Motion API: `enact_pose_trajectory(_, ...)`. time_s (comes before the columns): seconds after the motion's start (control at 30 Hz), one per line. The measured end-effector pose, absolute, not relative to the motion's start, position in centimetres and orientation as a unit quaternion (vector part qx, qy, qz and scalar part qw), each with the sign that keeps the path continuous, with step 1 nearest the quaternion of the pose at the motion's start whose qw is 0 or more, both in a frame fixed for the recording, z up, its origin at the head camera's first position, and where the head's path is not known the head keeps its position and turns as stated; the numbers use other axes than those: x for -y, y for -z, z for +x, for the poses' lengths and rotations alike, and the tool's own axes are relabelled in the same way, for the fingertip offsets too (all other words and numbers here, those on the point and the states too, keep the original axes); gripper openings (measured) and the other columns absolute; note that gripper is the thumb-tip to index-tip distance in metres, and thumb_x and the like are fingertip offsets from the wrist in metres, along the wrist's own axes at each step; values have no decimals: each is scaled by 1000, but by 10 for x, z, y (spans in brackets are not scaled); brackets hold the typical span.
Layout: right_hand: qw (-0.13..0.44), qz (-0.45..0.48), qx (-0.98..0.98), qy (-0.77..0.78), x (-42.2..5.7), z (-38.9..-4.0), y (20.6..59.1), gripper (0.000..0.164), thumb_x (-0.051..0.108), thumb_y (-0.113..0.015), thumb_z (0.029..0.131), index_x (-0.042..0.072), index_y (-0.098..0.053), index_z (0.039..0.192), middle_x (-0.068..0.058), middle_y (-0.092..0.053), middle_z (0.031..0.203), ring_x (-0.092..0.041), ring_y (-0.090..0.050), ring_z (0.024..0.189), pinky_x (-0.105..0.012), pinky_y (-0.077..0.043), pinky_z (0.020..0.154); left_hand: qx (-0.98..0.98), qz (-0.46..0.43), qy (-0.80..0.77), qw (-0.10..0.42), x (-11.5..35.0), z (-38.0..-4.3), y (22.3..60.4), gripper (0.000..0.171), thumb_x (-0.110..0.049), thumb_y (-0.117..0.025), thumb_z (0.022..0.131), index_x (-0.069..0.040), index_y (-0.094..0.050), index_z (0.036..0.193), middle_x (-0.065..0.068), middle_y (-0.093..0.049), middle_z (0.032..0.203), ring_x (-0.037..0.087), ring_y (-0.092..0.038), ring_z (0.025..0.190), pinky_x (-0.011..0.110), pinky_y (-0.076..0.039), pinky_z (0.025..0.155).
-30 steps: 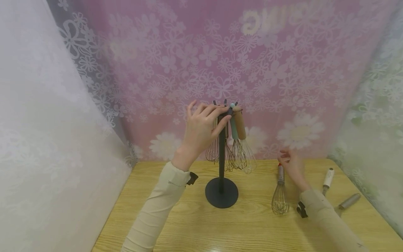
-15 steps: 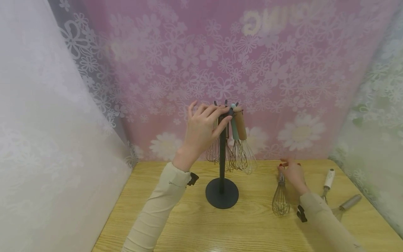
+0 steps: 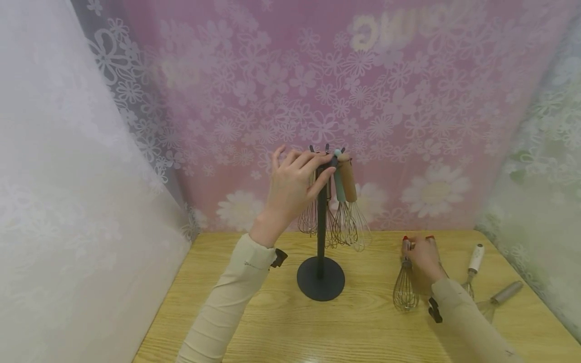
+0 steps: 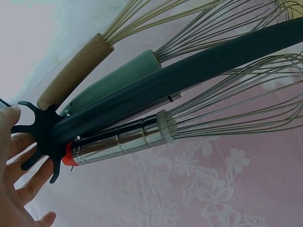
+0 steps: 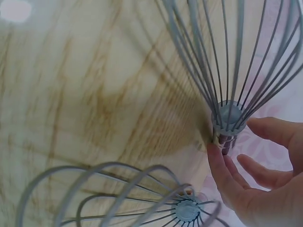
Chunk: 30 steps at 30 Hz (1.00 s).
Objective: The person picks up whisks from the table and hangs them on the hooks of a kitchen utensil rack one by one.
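Note:
My left hand rests on the top of a black whisk stand, fingers spread against its hooks, as the left wrist view shows. From the stand hang several whisks: one with a wooden handle, one with a green handle, and a metal-handled one with a red end. My right hand is low over the table at the right. Its thumb and fingers pinch the handle of a steel whisk with a red end, just beyond the collar. That whisk's wire head points toward me.
Beside the right hand lies another red-ended whisk, its handle partly hidden by that hand. Farther right on the wooden table are a white-handled whisk and a grey-handled whisk. A pink flowered curtain stands behind.
My right hand has moved down toward the table, its fingers coming round the steel whisk's handle. The second red end has come into sight beside it. My left hand stays on the stand.

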State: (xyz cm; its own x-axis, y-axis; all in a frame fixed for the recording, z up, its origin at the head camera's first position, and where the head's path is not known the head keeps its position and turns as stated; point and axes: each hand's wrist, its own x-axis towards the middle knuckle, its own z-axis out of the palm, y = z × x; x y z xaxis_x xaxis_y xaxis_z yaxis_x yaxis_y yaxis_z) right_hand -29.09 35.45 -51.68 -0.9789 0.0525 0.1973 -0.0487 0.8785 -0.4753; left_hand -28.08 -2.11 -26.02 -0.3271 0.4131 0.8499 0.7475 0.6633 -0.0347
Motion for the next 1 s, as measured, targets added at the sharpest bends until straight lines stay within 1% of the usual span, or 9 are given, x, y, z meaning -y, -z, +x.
enact_pose_trajectory(0.03, 96, -1, 966, -242, -355, -291, 517, 39, 9, -61, 94, -22, -60, 118, -20, -70, 70, -41, -65, 73, -63, -38, 96, 793, -366, 186, 450, 21, -281, 260, 30, -40, -61, 102, -20, -75, 119, -4, -73, 116, 18, -61, 102, 54, -21, 120)
enact_pose_trajectory(0.1, 83, -5, 967, -240, -356, -291, 517, 42, 10, -62, 92, -23, -59, 118, -25, -71, 80, -44, -66, 80, -62, -43, 93, 793, -366, 187, 450, 21, -280, 260, 30, -40, -61, 102, -20, -75, 119, -4, -73, 116, 19, -61, 102, 55, -21, 120)
enact_pose_trajectory(0.2, 50, -12, 968, -247, -358, -292, 517, 49, 13, -63, 91, -26, -56, 121, -29, -71, 85, -41, -67, 77, -59, -51, 83, 793, -366, 187, 450, 22, -280, 260, 30, -40, -61, 102, -20, -75, 119, -4, -73, 116, 19, -61, 103, 55, -20, 120)
enact_pose_trajectory(0.33, 19, -13, 966, -257, -362, -293, 519, 57, 15, -64, 92, -28, -50, 126, -32, -71, 90, -40, -67, 78, -58, -51, 85, 793, -365, 182, 452, 22, -280, 260, 30, -41, -61, 102, -21, -75, 120, -5, -73, 116, 18, -61, 103, 55, -20, 120)
enact_pose_trajectory(0.43, 5, -15, 965, -262, -364, -294, 519, 59, 16, -65, 92, -28, -49, 127, -39, -65, 108, -50, -65, 95, -60, -51, 89, 795, -364, 177, 452, 21, -281, 261, 31, -42, -62, 101, -22, -75, 121, -5, -73, 117, 18, -61, 103, 54, -21, 120)
enact_pose_trajectory(0.53, -1, -19, 964, -265, -365, -295, 520, 58, 17, -66, 91, -27, -51, 125, -42, -61, 116, -55, -61, 104, -60, -50, 89, 797, -364, 176, 450, 21, -281, 261, 31, -42, -61, 102, -22, -75, 121, -6, -73, 117, 18, -61, 103, 54, -20, 121)
enact_pose_trajectory(0.73, 2, -21, 960, -279, -366, -297, 521, 51, 16, -69, 89, -25, -57, 116, -34, -68, 98, -41, -64, 85, -55, -52, 83, 798, -366, 178, 444, 22, -279, 259, 31, -41, -61, 102, -21, -74, 121, -5, -73, 116, 18, -61, 103, 55, -20, 120)
enact_pose_trajectory(0.93, 15, -20, 957, -288, -366, -297, 521, 37, 14, -70, 89, -20, -63, 103, -14, -67, 75, -23, -54, 68, -39, -47, 68, 804, -370, 173, 431, 24, -279, 258, 31, -40, -58, 104, -21, -73, 125, -4, -72, 118, 19, -60, 106, 57, -20, 120)
enact_pose_trajectory(1.0, 18, -21, 958, -285, -366, -297, 522, 34, 14, -70, 89, -18, -64, 99, -13, -66, 73, -23, -53, 67, -39, -46, 68, 807, -374, 175, 422, 25, -279, 257, 31, -37, -55, 105, -21, -72, 126, -4, -71, 119, 19, -59, 107, 57, -19, 120)
